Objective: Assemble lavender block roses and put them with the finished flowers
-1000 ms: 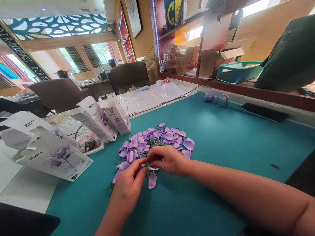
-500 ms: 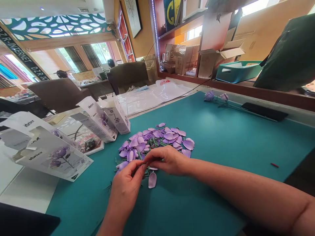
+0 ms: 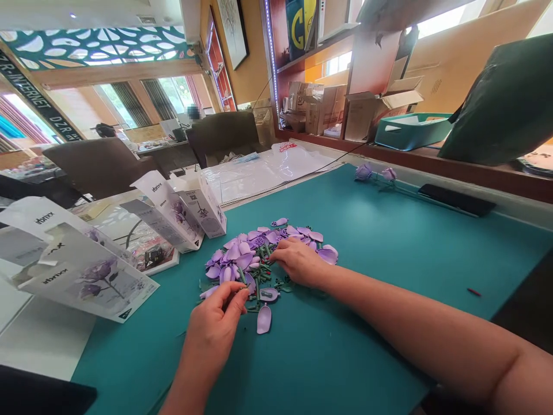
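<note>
A heap of purple plastic petals [image 3: 233, 253] mixed with green stem pieces [image 3: 258, 282] lies on the teal mat [image 3: 345, 357]. My left hand [image 3: 218, 317] is at the heap's near left side, thumb and forefinger pinched together. Whatever sits between those fingertips is too small to make out. Over the right part of the heap, my right hand [image 3: 298, 262] has its fingertips bent down among the green pieces; what they grip, if anything, is hidden. A pale petal [image 3: 264, 320] lies apart in front, and another petal [image 3: 269, 294] rests just behind it.
White boxes with rose pictures [image 3: 95, 282] stand at the left. Two finished purple roses [image 3: 365, 172] lie at the far edge beside a black case [image 3: 457, 199]. A small red piece [image 3: 474, 292] is on the right. A shelf holds a green basket [image 3: 410, 132].
My hands were together at the fingertips and are now apart. The right moved away into the heap; the left stays pinched near the same spot, uncovering a petal and green pieces between them.
</note>
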Demonstrator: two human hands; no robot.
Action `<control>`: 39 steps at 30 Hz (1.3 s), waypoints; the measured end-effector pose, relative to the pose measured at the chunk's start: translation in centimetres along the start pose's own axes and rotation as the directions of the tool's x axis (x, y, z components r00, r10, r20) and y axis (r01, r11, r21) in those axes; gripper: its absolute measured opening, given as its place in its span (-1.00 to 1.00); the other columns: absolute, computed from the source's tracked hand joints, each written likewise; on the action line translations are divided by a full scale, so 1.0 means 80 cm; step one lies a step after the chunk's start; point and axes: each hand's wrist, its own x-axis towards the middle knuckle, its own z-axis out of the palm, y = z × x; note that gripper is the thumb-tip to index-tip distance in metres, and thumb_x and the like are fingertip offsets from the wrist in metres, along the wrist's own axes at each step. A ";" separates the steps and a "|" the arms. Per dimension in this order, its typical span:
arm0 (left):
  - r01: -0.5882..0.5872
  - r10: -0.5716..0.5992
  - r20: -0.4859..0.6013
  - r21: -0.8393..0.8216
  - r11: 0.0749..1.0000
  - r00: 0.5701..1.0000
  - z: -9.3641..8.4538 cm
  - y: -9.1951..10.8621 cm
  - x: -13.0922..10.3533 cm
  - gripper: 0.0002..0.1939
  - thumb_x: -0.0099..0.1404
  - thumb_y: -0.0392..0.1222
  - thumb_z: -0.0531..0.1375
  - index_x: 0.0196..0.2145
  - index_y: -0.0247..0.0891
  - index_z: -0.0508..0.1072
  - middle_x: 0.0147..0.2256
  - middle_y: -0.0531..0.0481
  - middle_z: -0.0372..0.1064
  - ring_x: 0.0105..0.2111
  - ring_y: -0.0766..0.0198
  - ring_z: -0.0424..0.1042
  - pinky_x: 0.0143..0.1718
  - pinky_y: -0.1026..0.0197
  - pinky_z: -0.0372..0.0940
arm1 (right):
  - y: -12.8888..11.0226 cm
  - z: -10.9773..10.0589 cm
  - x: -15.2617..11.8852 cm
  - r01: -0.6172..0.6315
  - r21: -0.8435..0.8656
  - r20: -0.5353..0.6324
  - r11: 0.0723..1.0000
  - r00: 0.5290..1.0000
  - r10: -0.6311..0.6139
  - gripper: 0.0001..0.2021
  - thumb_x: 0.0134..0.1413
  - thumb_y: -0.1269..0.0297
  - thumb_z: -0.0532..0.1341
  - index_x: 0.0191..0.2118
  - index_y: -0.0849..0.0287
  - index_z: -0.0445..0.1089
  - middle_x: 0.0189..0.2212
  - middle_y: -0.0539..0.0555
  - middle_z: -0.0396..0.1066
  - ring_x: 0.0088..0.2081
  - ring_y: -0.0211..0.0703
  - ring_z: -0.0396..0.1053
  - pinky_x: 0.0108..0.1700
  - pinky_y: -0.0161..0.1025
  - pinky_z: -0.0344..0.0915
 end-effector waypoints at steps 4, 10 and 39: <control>-0.002 0.002 -0.001 -0.002 1.000 1.000 0.000 0.000 0.000 -0.62 0.20 0.17 0.03 -0.38 -0.16 0.46 -0.57 0.09 0.36 -0.63 0.29 0.23 -0.59 0.26 0.14 | 0.002 -0.001 -0.001 0.007 -0.016 0.021 1.000 1.000 -0.007 -0.72 0.18 0.49 0.05 -0.15 0.17 0.48 -0.28 0.14 0.39 -0.23 -0.13 0.25 -0.20 -0.22 0.11; -0.010 0.010 0.000 -0.001 1.000 1.000 0.002 0.000 0.001 -0.64 0.19 0.16 0.04 -0.38 -0.15 0.46 -0.60 0.11 0.33 -0.63 0.29 0.23 -0.60 0.27 0.12 | -0.003 -0.008 -0.004 0.048 0.026 0.108 0.999 0.993 -0.050 -0.85 0.11 0.39 0.17 -0.27 0.20 0.50 -0.32 0.10 0.41 -0.28 -0.16 0.28 -0.23 -0.25 0.11; -0.003 0.003 -0.014 0.031 1.000 1.000 -0.004 -0.010 0.005 -0.63 0.19 0.16 0.03 -0.34 -0.15 0.46 -0.55 0.07 0.40 -0.54 0.22 0.35 -0.54 0.24 0.19 | -0.009 -0.009 -0.005 0.055 -0.003 0.050 0.999 0.997 -0.054 -0.70 0.17 0.51 0.07 -0.07 0.17 0.45 -0.29 0.15 0.39 -0.28 -0.15 0.27 -0.24 -0.24 0.12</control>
